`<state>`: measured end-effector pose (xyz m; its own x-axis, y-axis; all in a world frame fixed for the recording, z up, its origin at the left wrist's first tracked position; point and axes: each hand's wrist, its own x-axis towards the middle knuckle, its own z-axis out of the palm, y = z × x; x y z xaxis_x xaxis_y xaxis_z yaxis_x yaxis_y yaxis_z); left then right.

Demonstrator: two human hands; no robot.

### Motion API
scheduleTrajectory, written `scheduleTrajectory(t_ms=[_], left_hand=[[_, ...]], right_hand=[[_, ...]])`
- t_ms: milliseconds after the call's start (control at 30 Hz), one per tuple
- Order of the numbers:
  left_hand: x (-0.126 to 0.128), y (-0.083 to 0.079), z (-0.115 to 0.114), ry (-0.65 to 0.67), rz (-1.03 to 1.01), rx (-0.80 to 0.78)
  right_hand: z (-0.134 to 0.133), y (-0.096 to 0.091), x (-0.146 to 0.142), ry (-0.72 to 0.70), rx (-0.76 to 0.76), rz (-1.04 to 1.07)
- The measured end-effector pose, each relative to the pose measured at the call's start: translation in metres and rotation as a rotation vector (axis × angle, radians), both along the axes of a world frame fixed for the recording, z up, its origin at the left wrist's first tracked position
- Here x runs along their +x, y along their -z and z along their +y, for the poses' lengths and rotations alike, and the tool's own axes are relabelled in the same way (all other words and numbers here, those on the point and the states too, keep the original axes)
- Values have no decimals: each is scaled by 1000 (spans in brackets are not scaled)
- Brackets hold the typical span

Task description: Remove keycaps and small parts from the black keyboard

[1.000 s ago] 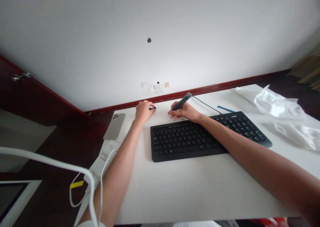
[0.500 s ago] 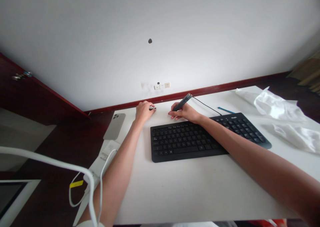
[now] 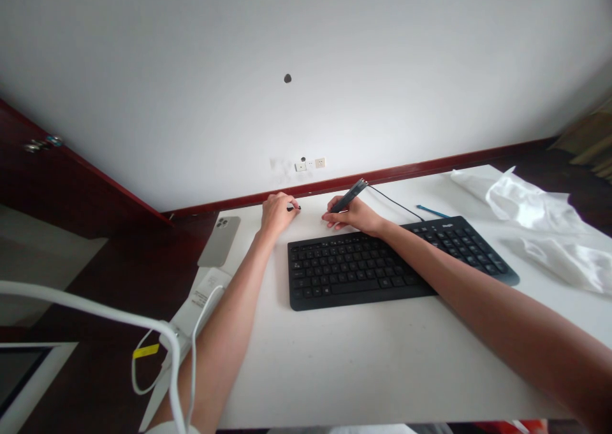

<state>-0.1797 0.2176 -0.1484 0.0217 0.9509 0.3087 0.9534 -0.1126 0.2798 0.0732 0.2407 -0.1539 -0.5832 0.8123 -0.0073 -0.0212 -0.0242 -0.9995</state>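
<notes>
My left hand (image 3: pixel 276 212) rests on the white table (image 3: pixel 363 357) behind the black keyboard (image 3: pixel 392 260), fingers closed on a small black piece (image 3: pixel 293 208), perhaps a pen cap. To its right, my right hand (image 3: pixel 352 215) is closed round a dark pen-like tool (image 3: pixel 349 195) that slants up and to the right. Both hands lie just past the keyboard's far edge, a short gap between them.
A grey phone (image 3: pixel 219 241) lies on the table's left edge. A blue pen (image 3: pixel 431 211) and the keyboard's cable (image 3: pixel 396 203) lie behind the keyboard. Crumpled white plastic (image 3: pixel 545 227) covers the right side. A white charger with cables (image 3: pixel 189 322) sits near left.
My left hand and the small black piece have shifted slightly to the right, toward my right hand. The right hand has hardly moved.
</notes>
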Motion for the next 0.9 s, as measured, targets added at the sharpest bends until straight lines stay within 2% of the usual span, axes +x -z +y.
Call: scheduleTrajectory(t_ms=[900], left_hand=[[-1,-4,-2,-43,79,-68]], right_hand=[[0,1,1,-24,11,19]])
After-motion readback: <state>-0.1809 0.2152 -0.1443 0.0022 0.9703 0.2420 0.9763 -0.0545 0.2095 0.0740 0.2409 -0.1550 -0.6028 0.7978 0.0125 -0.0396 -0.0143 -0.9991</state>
